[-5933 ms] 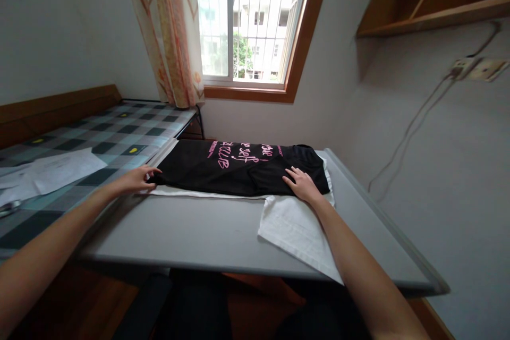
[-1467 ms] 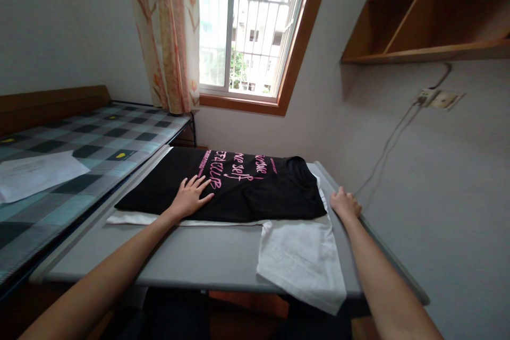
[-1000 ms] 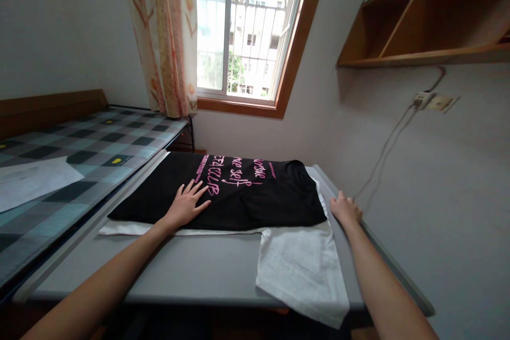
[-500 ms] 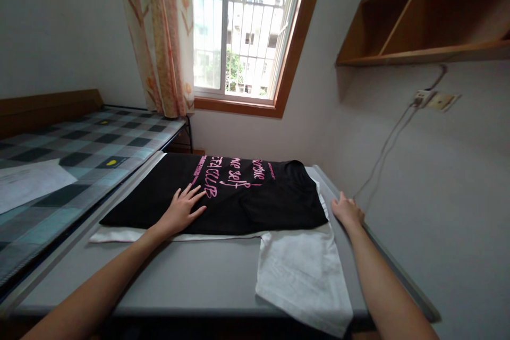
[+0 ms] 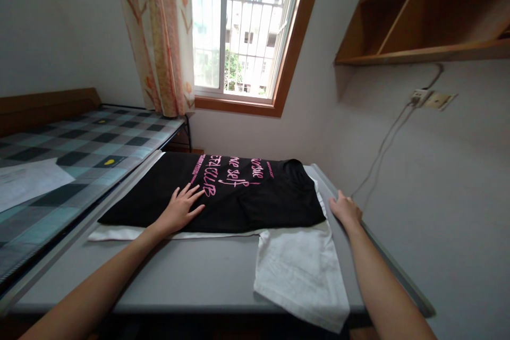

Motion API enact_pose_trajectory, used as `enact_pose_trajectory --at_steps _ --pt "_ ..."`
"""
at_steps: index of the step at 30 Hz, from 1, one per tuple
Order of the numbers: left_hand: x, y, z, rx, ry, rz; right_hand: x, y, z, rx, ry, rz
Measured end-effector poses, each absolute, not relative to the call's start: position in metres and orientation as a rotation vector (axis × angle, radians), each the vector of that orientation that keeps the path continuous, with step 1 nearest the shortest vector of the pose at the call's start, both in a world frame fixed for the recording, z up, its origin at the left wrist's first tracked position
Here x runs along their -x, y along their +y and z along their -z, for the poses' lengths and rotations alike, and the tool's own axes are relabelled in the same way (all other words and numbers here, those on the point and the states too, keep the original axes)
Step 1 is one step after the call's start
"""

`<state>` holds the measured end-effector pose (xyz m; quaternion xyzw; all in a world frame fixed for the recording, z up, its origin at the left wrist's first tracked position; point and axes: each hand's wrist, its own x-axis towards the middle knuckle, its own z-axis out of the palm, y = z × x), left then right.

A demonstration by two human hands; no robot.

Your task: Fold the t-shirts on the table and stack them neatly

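A black T-shirt point(image 5: 279, 204) with pink lettering lies flat on the grey table point(image 5: 191, 271), its neck toward the right. Under it is a white shirt point(image 5: 300, 271), whose sleeve hangs over the front edge of the table; most of it is covered. My left hand point(image 5: 184, 207) lies flat on the black T-shirt beside the lettering, fingers spread, holding nothing. Over at the right side of the table, my right hand point(image 5: 346, 208) is curled on the table edge, clear of both shirts, its fingers partly hidden.
A bed with a checked cover point(image 5: 131, 130) stands to the left, with white paper point(image 5: 34, 180) on it. Behind are a curtain point(image 5: 167, 37) and a barred window point(image 5: 249, 32). A wooden shelf point(image 5: 422, 53) and plugged-in cords point(image 5: 384, 146) are on the right wall.
The view has shifted very slightly. Both hands and the shirts stay where they were.
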<state>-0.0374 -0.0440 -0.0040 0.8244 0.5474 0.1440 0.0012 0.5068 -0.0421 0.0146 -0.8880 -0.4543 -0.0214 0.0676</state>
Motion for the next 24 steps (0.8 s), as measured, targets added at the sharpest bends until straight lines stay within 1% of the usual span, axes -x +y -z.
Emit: enact_pose_trajectory --at_steps 10,19,24 --pt "0.035 -0.0476 -0.0001 -2.608 1.719 -0.426 -0.5064 -0.0409 -0.0161 2.675 -1.335 0.084" --pt "0.0391 -0.0436 0.0077 -2.648 1.686 -0.5 -0.5018 -0.0438 -0.019 2.67 -1.343 0.129" --pt "0.0381 -0.0442 0.0059 -2.628 1.704 -0.449 -0.5018 -0.044 -0.0192 2.676 -1.341 0.121"
